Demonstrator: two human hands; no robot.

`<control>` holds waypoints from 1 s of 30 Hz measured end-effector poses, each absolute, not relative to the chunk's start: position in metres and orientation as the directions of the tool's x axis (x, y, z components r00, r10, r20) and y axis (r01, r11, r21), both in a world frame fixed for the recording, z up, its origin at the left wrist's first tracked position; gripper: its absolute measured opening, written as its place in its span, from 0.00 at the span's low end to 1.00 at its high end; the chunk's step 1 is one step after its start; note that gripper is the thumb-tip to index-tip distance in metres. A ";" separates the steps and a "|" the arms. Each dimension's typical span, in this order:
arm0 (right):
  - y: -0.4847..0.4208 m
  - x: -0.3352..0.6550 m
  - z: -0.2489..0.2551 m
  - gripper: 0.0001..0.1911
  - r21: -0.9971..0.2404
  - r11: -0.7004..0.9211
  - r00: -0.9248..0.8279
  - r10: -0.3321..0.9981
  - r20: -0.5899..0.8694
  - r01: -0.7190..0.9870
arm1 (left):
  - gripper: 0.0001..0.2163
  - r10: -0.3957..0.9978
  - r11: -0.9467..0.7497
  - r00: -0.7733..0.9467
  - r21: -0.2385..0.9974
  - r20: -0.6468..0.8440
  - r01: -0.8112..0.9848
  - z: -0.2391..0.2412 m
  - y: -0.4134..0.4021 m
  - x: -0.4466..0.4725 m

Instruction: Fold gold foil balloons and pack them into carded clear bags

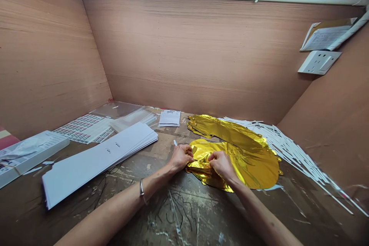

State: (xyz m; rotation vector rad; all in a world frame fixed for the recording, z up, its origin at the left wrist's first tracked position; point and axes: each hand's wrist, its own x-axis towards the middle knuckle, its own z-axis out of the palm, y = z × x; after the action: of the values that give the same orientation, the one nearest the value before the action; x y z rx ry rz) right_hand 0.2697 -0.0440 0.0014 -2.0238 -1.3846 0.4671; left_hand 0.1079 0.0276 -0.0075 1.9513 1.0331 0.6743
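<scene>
A flat gold foil balloon [253, 165] lies on the worn dark worktable [184, 215], on top of a pile of more gold foil balloons [221, 128]. My left hand [181, 157] pinches the balloon's crumpled left edge with closed fingers. My right hand [221, 164] is closed on the same folded foil just to the right, the two hands almost touching. A metal bracelet sits on my left wrist.
A stack of long white cards [98, 157] lies at left, with a sticker sheet [83, 127], clear plastic bags [127, 113] and a printed leaflet [170, 118] behind. Several white straws [294, 153] fan out at right. A white box [25, 153] sits far left. Plywood walls enclose the booth; a socket [318, 62] hangs at right.
</scene>
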 end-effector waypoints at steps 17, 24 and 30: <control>-0.050 0.282 0.020 0.11 -0.660 -0.174 0.309 0.947 0.093 0.731 | 0.08 0.320 -0.898 0.908 -0.221 0.270 0.382 -0.009 -0.005 0.112; -0.090 0.267 -0.003 0.16 0.242 0.357 -0.429 0.675 0.600 0.902 | 0.07 0.262 -0.942 0.938 -0.152 0.225 0.300 0.023 -0.005 0.113; -0.082 0.267 0.014 0.13 -0.066 0.294 -0.226 0.841 0.491 0.954 | 0.05 0.402 -0.911 0.902 0.172 0.155 0.376 0.067 0.007 0.097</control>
State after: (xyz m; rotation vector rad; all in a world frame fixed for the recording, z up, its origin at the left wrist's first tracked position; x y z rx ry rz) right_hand 0.2670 -0.0820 0.0144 -1.6033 -2.1332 -0.3461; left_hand 0.0972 0.0071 0.0672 2.9292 0.6018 0.2825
